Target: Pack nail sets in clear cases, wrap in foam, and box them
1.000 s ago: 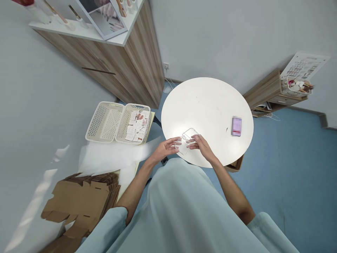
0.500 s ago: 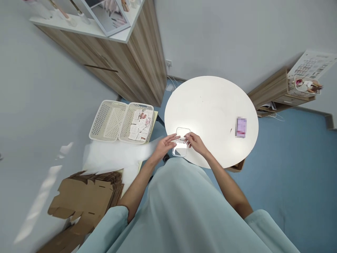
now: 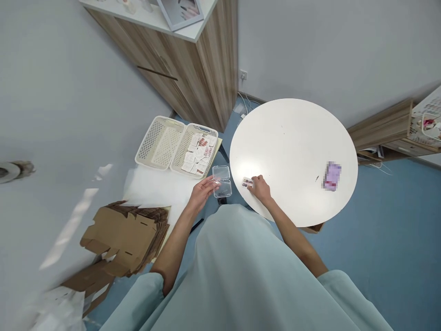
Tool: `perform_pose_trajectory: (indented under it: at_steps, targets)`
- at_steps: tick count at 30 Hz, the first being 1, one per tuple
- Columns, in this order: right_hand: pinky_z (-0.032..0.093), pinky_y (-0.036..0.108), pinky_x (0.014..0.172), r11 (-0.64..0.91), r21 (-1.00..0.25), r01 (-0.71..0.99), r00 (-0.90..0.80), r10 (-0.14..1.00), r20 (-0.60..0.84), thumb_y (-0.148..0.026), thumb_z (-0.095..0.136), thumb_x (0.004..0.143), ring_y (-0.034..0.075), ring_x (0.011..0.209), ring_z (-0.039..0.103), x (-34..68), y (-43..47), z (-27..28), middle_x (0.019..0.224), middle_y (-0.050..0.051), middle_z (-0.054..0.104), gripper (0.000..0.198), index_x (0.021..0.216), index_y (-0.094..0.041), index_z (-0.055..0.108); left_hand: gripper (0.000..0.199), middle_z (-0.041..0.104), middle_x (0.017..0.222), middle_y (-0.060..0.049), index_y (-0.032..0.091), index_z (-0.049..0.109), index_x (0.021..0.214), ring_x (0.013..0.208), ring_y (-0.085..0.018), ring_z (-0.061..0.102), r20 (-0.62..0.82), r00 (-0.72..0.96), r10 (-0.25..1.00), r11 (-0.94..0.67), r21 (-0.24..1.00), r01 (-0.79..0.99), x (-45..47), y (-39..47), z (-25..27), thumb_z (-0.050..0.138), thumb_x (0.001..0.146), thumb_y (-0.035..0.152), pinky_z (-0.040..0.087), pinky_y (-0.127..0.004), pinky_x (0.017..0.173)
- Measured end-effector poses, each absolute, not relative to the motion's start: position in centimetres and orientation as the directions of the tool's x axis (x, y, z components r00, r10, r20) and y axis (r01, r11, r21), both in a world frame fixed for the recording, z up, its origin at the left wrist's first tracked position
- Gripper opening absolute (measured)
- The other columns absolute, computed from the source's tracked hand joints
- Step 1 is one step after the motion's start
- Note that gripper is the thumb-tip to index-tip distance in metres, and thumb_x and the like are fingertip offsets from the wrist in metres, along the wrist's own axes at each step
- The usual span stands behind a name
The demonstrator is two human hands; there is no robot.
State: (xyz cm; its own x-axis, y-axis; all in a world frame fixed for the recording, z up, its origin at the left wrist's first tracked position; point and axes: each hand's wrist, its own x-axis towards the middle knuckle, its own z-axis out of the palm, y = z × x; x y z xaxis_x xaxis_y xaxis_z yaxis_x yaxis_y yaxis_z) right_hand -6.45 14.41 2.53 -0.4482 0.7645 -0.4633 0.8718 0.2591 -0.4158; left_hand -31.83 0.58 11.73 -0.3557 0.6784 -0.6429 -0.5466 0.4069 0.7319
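Off the left edge of the round table, my left hand (image 3: 201,193) grips a clear plastic case (image 3: 223,188) by its left side. The case is hinged and stands open, with its two halves one above the other; I see nothing inside it. My right hand (image 3: 261,188) is closed on a small white card (image 3: 247,182) with rows of dark and coloured spots. It holds the card by its right end, over the table's near left edge. What the spots are is too small to tell.
The white round table (image 3: 292,138) bears a blurred purple packet (image 3: 332,177) at the right. Leftward are a white basket (image 3: 160,142) and a second basket (image 3: 188,174) with several printed cards. Flat cardboard boxes (image 3: 120,232) are stacked lower left. A wooden cabinet (image 3: 203,82) stands behind.
My hands have moved apart. The left has carried the open case leftward off the table, while the right now holds the spotted card away from it. The view has shifted.
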Motion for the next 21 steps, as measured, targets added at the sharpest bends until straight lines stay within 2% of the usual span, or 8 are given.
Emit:
perform_pose_trajectory:
  at_steps: [5, 8, 11, 16, 21]
  targets:
    - [0.045, 0.030, 0.066, 0.204, -0.443, 0.873, -0.423, 0.769, -0.480, -0.033, 0.071, 0.094, 0.023, 0.095, 0.068, -6.7, 14.1, 2.4, 0.130, 0.011, 0.062, 0.035, 0.124, -0.021, 0.056, 0.048, 0.076, 0.127, -0.014, 0.015, 0.074, 0.123, 0.112, -0.024, 0.076, -0.615, -0.327, 0.718, 0.387, 0.743, -0.547, -31.1, 0.8, 11.5, 0.090, 0.079, 0.028, 0.054, -0.044, 0.113]
    - [0.044, 0.030, 0.068, 0.118, -0.522, 0.845, -0.407, 0.776, -0.482, -0.031, 0.061, 0.099, 0.022, 0.088, 0.068, -6.1, 14.2, 3.0, 0.113, 0.006, 0.071, 0.023, 0.119, -0.024, 0.055, 0.048, 0.076, 0.130, -0.014, 0.016, 0.075, 0.122, 0.114, -0.025, 0.075, -0.612, -0.289, 0.736, 0.394, 0.735, -0.552, -30.5, 1.3, 11.7, 0.091, 0.079, 0.031, 0.054, -0.045, 0.113]
    - [0.045, 0.031, 0.069, 0.021, -0.644, 0.765, -0.375, 0.827, -0.419, -0.035, 0.055, 0.100, 0.021, 0.080, 0.067, -4.9, 14.7, 4.7, 0.112, 0.004, 0.073, 0.018, 0.115, -0.026, 0.056, 0.048, 0.075, 0.131, -0.013, 0.017, 0.076, 0.121, 0.115, -0.026, 0.074, -0.612, -0.256, 0.748, 0.404, 0.726, -0.557, -29.8, 1.9, 11.8, 0.092, 0.078, 0.032, 0.053, -0.046, 0.114]
    - [0.053, 0.034, 0.071, -0.128, -0.867, 0.482, -0.290, 0.910, -0.296, -0.055, 0.065, 0.094, 0.017, 0.067, 0.065, -3.0, 15.5, 9.6, 0.107, 0.003, 0.072, 0.034, 0.111, -0.026, 0.058, 0.044, 0.076, 0.130, -0.013, 0.017, 0.077, 0.122, 0.116, -0.026, 0.074, -0.589, -0.190, 0.785, 0.409, 0.724, -0.555, -28.2, 3.3, 11.9, 0.088, 0.082, 0.032, 0.053, -0.046, 0.115]
    - [0.052, 0.034, 0.066, -0.137, -0.942, 0.306, -0.328, 0.914, -0.240, -0.064, 0.073, 0.087, 0.014, 0.061, 0.059, -3.0, 15.1, 14.5, 0.104, 0.003, 0.070, 0.044, 0.107, -0.027, 0.060, 0.043, 0.076, 0.128, -0.013, 0.016, 0.077, 0.123, 0.116, -0.024, 0.073, -0.572, -0.133, 0.810, 0.413, 0.716, -0.562, -26.4, 4.7, 12.7, 0.088, 0.083, 0.030, 0.052, -0.045, 0.116]
